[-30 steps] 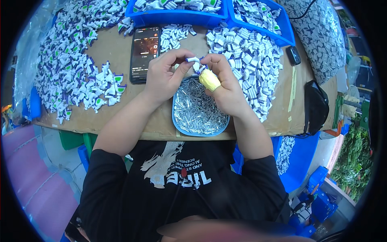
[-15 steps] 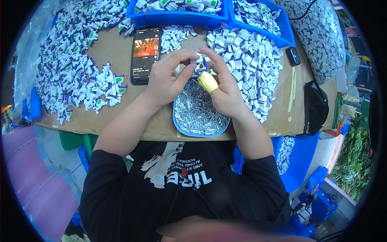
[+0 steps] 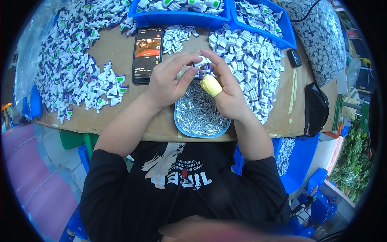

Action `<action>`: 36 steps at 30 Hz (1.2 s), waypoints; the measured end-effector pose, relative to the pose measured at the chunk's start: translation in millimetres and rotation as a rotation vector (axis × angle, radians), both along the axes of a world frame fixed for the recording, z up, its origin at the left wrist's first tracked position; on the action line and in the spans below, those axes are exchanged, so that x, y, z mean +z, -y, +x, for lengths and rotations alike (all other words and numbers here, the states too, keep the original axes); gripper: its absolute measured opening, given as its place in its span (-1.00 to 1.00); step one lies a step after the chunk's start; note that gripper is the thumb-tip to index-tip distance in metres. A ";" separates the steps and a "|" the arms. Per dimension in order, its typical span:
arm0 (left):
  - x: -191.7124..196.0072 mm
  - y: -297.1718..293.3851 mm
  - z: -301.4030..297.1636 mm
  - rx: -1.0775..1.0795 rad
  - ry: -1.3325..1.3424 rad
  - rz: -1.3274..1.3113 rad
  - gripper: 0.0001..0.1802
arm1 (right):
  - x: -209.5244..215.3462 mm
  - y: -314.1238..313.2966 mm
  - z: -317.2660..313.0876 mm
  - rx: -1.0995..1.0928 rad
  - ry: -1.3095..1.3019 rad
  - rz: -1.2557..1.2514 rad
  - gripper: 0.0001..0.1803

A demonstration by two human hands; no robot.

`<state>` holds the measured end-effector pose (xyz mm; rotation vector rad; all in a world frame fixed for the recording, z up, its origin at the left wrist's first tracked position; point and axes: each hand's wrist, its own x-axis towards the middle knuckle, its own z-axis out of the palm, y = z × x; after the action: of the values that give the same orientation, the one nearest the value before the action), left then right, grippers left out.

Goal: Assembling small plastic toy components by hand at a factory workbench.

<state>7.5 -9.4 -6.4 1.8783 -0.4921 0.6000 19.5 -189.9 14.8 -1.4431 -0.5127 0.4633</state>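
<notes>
Between the fingers of both hands is a small white and purple plastic part (image 3: 203,64), held over a light-blue tub (image 3: 177,126) of thin metal pins (image 3: 201,113). My left hand (image 3: 169,80) pinches it with thumb and index finger. From the other side my right hand (image 3: 229,90) grips it, its index finger at the top and its thumb, wrapped in a yellow cover (image 3: 211,85), pressing below. The fingers hide much of the part. Beside my right hand spreads a heap of white striped plastic pieces (image 3: 258,76); small white pieces (image 3: 175,39) lie beyond my left hand.
A phone (image 3: 147,56) with a lit screen lies left of my hands. White, purple and green parts (image 3: 96,86) cover the left side. Two blue bins (image 3: 181,20) stand at the back. At right are a black key-fob-like object (image 3: 294,57), a black mask-like item (image 3: 316,107) and a full clear bag (image 3: 318,44).
My right thumb has shifted slightly, and the white and purple part has turned a little between the fingers. The picture on the phone screen has changed.
</notes>
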 end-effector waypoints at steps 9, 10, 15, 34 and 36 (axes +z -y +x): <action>2.0 -1.8 1.0 -0.002 0.109 0.075 -0.75 | 1.7 2.4 0.5 0.034 -0.057 0.022 -0.29; 1.2 -1.4 1.0 -0.020 0.088 0.028 -0.75 | 1.9 2.4 0.2 0.030 -0.049 0.018 -0.29; -1.3 -3.2 -1.4 -0.115 -0.041 -0.157 -0.76 | 5.6 2.8 -0.6 0.051 -0.007 0.031 -0.31; -6.0 6.0 -7.9 -0.300 -0.295 -0.674 -0.70 | 3.6 1.4 -2.0 -0.014 0.111 -0.035 -0.40; -7.5 2.5 -6.4 -0.344 -0.329 -0.686 -0.68 | 2.0 1.1 -3.2 -0.010 0.120 -0.061 -0.41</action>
<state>1.1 -11.9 -14.0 1.1688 -0.3237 0.1801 16.2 -190.9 16.7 -1.5380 -0.5916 0.3889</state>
